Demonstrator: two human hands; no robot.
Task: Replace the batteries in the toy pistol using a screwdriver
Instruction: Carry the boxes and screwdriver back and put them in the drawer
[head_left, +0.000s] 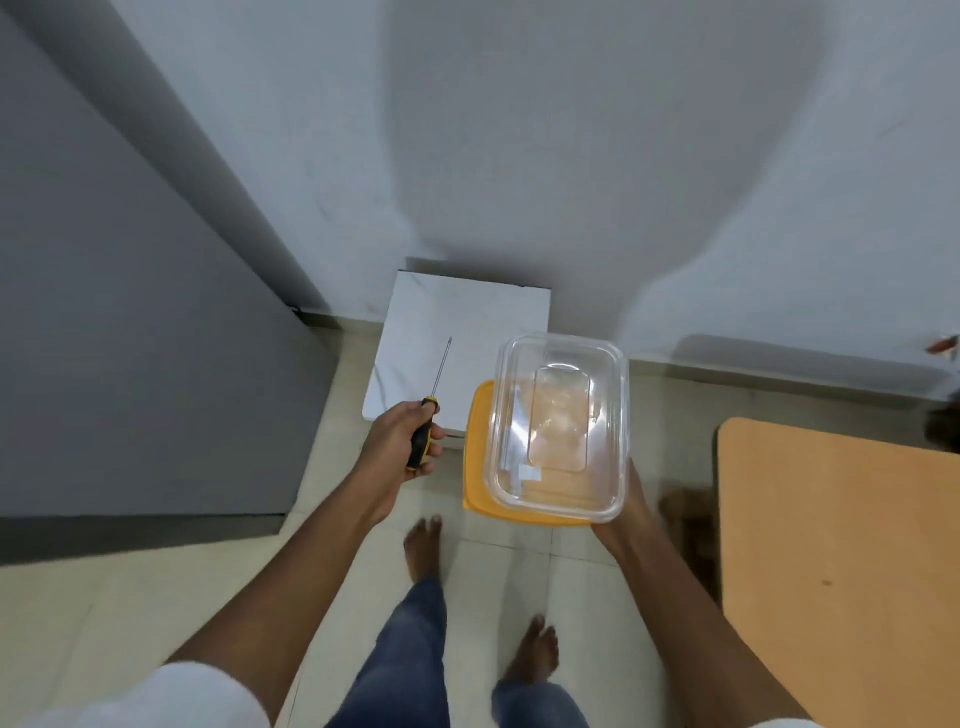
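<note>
My left hand (400, 441) grips a screwdriver (427, 415) by its black and yellow handle, with the thin metal shaft pointing up and away. My right hand (631, 499) holds a clear plastic box (558, 426) from underneath, together with its yellow lid (480, 467) stacked below it. The box looks empty apart from a small label. Most of my right hand is hidden beneath the box. No toy pistol or batteries show in the head view.
I stand barefoot on a tiled floor (332, 525). A white marble-look slab (457, 338) leans by the wall ahead. A wooden table (841, 545) is at the right. A grey panel (130, 312) stands at the left.
</note>
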